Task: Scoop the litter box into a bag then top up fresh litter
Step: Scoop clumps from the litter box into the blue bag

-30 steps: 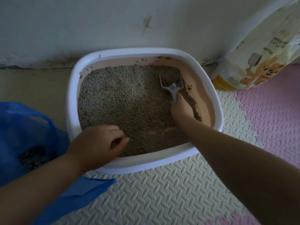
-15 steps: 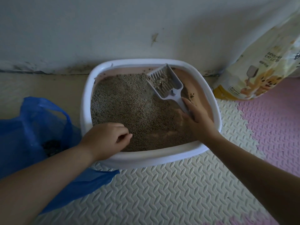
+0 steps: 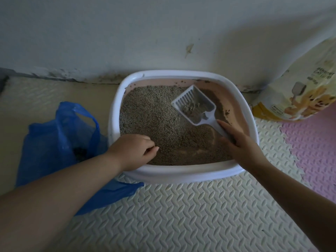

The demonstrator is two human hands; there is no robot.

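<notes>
Scoop's up! A second ago I had the litter scoop (image 3: 195, 106) nose-down, buried in the grey litter (image 3: 151, 113) along the right wall. Now it's lifted out and held nearly level over the far right of the litter box (image 3: 181, 176). The loose grains look to have mostly dropped through the slots, and a small heap of clumps (image 3: 192, 107) sits in the pan. By my reckoning that's a load sifted and ready for the bag.

My right hand (image 3: 238, 142) is wrapped round the scoop's handle, with the fingers running up along it toward the pan. The pan points away from me, up and to the left of my knuckles.

My left hand (image 3: 134, 151) hasn't budged. Its wrist lies across the near left rim and the fingers are curled in over the litter. I can't tell whether they're pinching anything.

The blue plastic bag (image 3: 54, 142) lies open on the foam mat (image 3: 181, 215), just left of the box, with dark waste already in it. So this load has to cross the whole box, past my left hand, and I'll need to keep it level on the way. The fresh cat litter sack (image 3: 300, 91) leans on the wall to the right, untouched.
</notes>
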